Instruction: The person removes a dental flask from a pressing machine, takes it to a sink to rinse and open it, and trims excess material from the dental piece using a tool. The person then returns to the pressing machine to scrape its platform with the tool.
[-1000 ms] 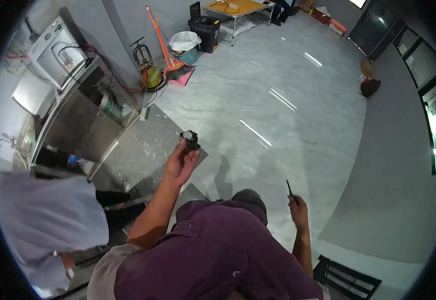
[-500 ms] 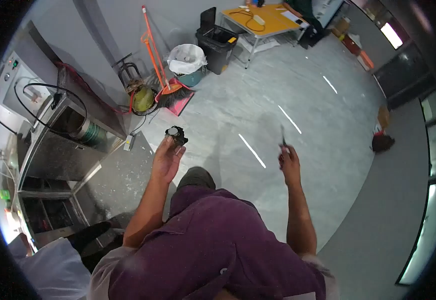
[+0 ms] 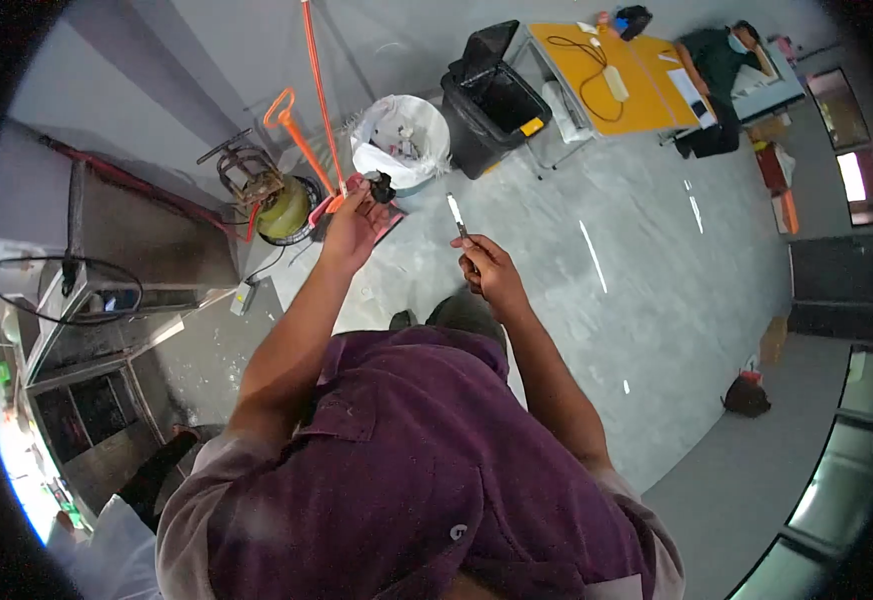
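Between the fingers of my left hand (image 3: 355,230) is a small dark object (image 3: 382,187), too small to make out fully. It shows in front of the lower edge of a bin with a white liner (image 3: 402,137), which has scraps inside. My right hand (image 3: 489,268) is closed around the handle of a thin pointed tool (image 3: 457,214), its bright blade pointing up and away from me. The two hands are apart, both raised in front of my body, and the tool does not touch the dark object.
A black bin (image 3: 497,108) with its lid up stands beside an orange-topped table (image 3: 612,75). A person in dark clothes (image 3: 714,75) is beyond the table. An orange-handled broom (image 3: 307,145) and a green tank (image 3: 284,212) are at the left. Another person's pale sleeve (image 3: 120,540) shows lower left.
The view has turned toward the bins and table, which now appear closer. My right hand with the tool has moved left, nearer my left hand. Both hands still hold their objects.
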Demonstrator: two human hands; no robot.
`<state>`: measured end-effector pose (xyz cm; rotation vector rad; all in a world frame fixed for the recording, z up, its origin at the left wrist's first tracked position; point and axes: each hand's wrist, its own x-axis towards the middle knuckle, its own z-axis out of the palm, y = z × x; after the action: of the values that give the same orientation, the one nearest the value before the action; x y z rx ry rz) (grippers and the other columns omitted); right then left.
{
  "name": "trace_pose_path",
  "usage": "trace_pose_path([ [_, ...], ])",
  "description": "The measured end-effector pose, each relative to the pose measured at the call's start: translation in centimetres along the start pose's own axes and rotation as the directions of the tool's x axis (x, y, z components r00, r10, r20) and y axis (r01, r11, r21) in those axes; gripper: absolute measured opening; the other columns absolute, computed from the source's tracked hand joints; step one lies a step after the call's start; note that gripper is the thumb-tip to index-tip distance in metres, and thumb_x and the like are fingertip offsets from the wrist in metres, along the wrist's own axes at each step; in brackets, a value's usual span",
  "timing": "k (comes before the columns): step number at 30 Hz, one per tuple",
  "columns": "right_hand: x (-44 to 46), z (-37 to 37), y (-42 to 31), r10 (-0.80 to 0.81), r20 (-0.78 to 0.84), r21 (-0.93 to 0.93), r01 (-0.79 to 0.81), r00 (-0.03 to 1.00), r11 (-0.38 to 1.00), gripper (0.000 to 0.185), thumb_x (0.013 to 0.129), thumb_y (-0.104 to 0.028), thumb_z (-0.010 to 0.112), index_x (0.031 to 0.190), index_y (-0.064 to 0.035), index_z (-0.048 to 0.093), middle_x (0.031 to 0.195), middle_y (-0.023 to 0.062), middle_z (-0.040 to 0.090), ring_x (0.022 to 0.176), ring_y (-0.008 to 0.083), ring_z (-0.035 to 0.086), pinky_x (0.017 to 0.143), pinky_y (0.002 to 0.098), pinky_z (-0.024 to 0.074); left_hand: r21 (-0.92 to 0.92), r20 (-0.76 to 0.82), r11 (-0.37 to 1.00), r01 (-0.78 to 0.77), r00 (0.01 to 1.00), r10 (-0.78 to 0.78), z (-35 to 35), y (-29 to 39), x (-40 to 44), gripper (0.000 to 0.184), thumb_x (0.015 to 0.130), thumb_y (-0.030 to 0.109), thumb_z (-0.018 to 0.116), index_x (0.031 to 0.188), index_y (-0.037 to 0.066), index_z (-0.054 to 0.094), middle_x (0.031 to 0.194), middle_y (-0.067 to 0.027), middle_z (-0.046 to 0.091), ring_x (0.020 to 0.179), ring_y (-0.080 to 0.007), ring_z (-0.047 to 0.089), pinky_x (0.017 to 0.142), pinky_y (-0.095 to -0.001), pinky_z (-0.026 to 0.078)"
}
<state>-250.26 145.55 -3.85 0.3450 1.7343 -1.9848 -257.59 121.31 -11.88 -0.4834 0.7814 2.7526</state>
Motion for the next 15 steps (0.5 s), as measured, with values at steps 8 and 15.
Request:
trace_pose_path([
  [8,26.2,-7.4,-5.2,0.338,0.035,0.013,-0.338,0.941,0.941,0.024,0.099,-0.029,0.047,0.105,-0.0106,0.060,0.066,-0.0044,0.044,0.054,0.0062,0.037,0.047,0.0226,0.0283,0.460,-0.537,0.882,0.101,0.823,0.186,-8.4,-2.6,28.3,0.026,0.082,0.016,0.068,0.104,0.001,0.063,0.093,-0.0074,0.068,0.074,-0.0188,0.067,0.055,-0.0281,0.051],
  [15,39.5,-8.1,-9.4,0.418,0.164,-0.143,-0.397,0.894,0.906,0.027,0.097,-0.033,0.049,0.100,-0.0089,0.060,0.070,-0.0006,0.050,0.054,0.0089,0.042,0.047,0.0251,0.0341,0.339,-0.590,0.934,0.111,0.798,0.119,-3.1,-1.6,29.7,0.025,0.085,0.017,0.067,0.103,0.001,0.064,0.093,-0.0059,0.067,0.078,-0.0166,0.065,0.063,-0.0275,0.052],
])
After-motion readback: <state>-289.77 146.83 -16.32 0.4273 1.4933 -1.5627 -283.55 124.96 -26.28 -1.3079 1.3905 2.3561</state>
